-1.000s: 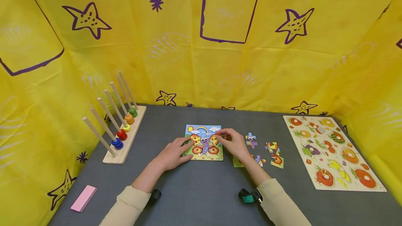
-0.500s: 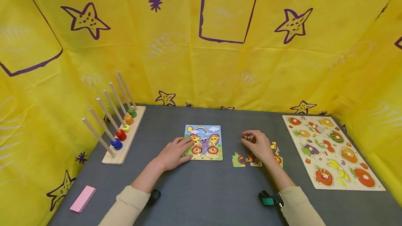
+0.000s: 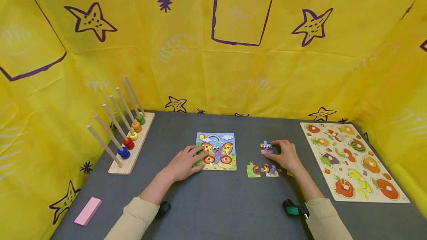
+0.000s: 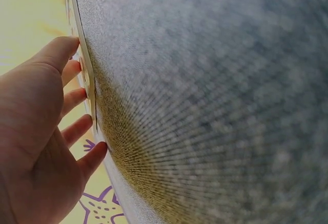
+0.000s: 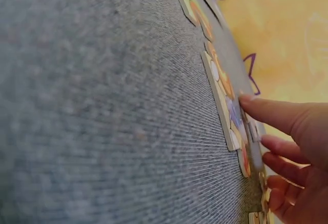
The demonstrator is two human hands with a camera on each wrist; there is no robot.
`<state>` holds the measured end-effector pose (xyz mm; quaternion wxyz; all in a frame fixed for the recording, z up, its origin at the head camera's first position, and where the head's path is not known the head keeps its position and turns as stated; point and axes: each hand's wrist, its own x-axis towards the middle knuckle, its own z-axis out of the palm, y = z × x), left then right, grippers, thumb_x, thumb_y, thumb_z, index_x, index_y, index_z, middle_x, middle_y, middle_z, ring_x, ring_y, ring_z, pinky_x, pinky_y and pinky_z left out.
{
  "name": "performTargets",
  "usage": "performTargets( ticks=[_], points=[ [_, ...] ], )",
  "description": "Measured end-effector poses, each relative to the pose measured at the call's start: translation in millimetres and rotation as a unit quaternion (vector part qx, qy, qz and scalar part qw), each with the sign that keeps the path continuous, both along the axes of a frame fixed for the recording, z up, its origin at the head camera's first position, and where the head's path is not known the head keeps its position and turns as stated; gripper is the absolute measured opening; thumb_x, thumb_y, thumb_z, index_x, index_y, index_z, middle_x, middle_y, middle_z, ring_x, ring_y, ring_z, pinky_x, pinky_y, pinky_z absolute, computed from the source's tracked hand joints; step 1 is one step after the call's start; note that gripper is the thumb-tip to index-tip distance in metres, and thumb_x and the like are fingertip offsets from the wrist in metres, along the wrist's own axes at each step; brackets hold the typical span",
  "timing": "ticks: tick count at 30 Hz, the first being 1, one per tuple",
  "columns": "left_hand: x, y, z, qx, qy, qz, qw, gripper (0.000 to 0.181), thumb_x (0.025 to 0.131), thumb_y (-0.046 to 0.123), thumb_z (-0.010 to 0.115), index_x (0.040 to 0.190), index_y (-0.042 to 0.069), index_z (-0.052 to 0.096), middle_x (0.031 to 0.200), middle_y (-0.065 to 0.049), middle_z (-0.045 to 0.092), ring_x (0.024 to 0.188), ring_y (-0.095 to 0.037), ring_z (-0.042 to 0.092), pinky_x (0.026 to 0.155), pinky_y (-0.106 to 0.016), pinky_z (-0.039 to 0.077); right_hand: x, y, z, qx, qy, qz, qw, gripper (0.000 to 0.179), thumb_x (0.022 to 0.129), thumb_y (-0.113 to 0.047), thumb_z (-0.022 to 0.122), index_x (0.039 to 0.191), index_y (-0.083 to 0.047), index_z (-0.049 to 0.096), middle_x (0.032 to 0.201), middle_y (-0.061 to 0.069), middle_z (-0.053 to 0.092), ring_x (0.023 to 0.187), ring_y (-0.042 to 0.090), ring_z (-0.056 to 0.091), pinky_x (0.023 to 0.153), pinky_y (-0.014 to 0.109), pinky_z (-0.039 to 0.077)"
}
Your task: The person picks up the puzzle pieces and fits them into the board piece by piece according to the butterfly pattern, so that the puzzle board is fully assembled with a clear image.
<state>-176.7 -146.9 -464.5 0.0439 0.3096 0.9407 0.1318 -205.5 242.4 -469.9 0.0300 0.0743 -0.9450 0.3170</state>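
Observation:
In the head view, a small square butterfly picture board [image 3: 218,142] lies mid-table. My left hand [image 3: 184,162] rests on its left edge, fingers fairly straight; the left wrist view has the same hand [image 4: 46,111] with fingertips along the board's rim. Farther right, my right hand [image 3: 286,156] pinches a purple puzzle piece [image 3: 266,146] with eyes on it, thumb at its lower edge and index finger at its right. A green-and-red piece [image 3: 252,169] and a pair of joined-looking pieces [image 3: 271,170] lie nearer. The right hand mostly hides other pieces beneath it.
On the left stands a wooden peg rack [image 3: 131,151] with coloured rings on tall pegs. A pink block [image 3: 88,211] lies near the left front. A fruit picture board [image 3: 353,162] lies at the right. Yellow cloth [image 3: 213,73] surrounds the dark table on three sides.
My right hand has left the butterfly board's right edge and moved right, past the loose pieces, to the purple puzzle piece. The left hand has stayed on the board.

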Motion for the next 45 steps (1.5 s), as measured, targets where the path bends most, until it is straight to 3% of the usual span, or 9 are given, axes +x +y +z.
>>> performTargets(
  ticks=[5,9,12,16,24,33,39,45],
  points=[
    [-0.5,-1.9,-2.7,0.002,0.026,-0.019,0.9995,0.050,0.099,0.035,0.056,0.144,0.014,0.050,0.150,-0.012,0.040,0.134,-0.035,0.036,0.102,-0.056,0.036,-0.8,-4,0.9,-0.033,-0.005,-0.020,0.9992,0.046,0.082,-0.019,0.080,0.113,0.003,0.054,0.101,0.019,0.065,0.087,0.033,0.053,0.076,0.041,0.042],
    [-1.6,-1.1,-2.6,0.002,0.031,-0.037,0.9988,0.051,0.099,0.033,0.056,0.144,0.009,0.050,0.150,-0.013,0.041,0.138,-0.034,0.034,0.107,-0.053,0.032,-1.6,-10,0.4,-0.070,0.026,-0.049,0.9960,0.029,0.088,-0.015,0.074,0.108,-0.002,0.058,0.089,0.011,0.072,0.073,0.021,0.060,0.066,0.031,0.042],
    [-1.1,-0.6,-1.1,0.005,-0.001,-0.034,0.9994,0.052,0.100,0.032,0.055,0.146,0.008,0.047,0.152,-0.014,0.038,0.140,-0.033,0.034,0.110,-0.049,0.030,-3.0,-19,1.3,-0.092,0.039,-0.066,0.9928,0.022,0.090,-0.019,0.072,0.104,-0.005,0.064,0.088,0.008,0.074,0.078,0.020,0.066,0.071,0.032,0.044],
    [-0.3,-0.4,-0.9,0.015,-0.049,-0.014,0.9986,0.053,0.101,0.031,0.054,0.148,0.009,0.043,0.155,-0.014,0.033,0.139,-0.033,0.036,0.109,-0.049,0.033,-4.7,-40,2.9,-0.134,0.004,-0.071,0.9884,0.025,0.089,-0.027,0.073,0.104,-0.008,0.067,0.090,0.005,0.075,0.086,0.021,0.068,0.076,0.034,0.043],
    [0.7,1.4,-0.7,0.027,-0.062,-0.002,0.9977,0.052,0.101,0.030,0.053,0.148,0.010,0.043,0.155,-0.012,0.033,0.139,-0.031,0.035,0.106,-0.050,0.037,-4.9,-100,4.6,-0.197,-0.062,-0.035,0.9777,0.021,0.086,-0.025,0.076,0.099,-0.009,0.069,0.087,0.001,0.075,0.087,0.017,0.069,0.076,0.031,0.046],
    [1.2,1.8,3.0,0.033,-0.063,0.001,0.9974,0.053,0.101,0.029,0.054,0.148,0.011,0.043,0.154,-0.011,0.035,0.139,-0.031,0.036,0.105,-0.051,0.037,-13.0,-152,2.5,-0.184,-0.052,0.000,0.9816,0.019,0.084,-0.025,0.078,0.093,-0.010,0.071,0.079,0.000,0.074,0.073,0.012,0.067,0.060,0.026,0.047],
    [1.6,2.5,4.4,0.032,-0.066,-0.003,0.9973,0.052,0.101,0.029,0.053,0.150,0.014,0.041,0.154,-0.012,0.035,0.138,-0.031,0.037,0.104,-0.051,0.039,-17.7,-162,-3.8,-0.159,-0.026,-0.002,0.9870,0.016,0.084,-0.024,0.078,0.091,-0.011,0.073,0.078,-0.002,0.073,0.075,0.012,0.067,0.065,0.030,0.048],
    [1.2,2.1,2.8,0.021,-0.047,-0.014,0.9986,0.049,0.101,0.028,0.053,0.148,0.015,0.045,0.152,-0.014,0.037,0.136,-0.032,0.040,0.102,-0.050,0.040,-19.0,-164,-9.8,-0.134,0.017,-0.005,0.9908,0.014,0.081,-0.024,0.081,0.086,-0.013,0.075,0.072,-0.004,0.071,0.078,0.018,0.061,0.069,0.034,0.043]
  ],
)
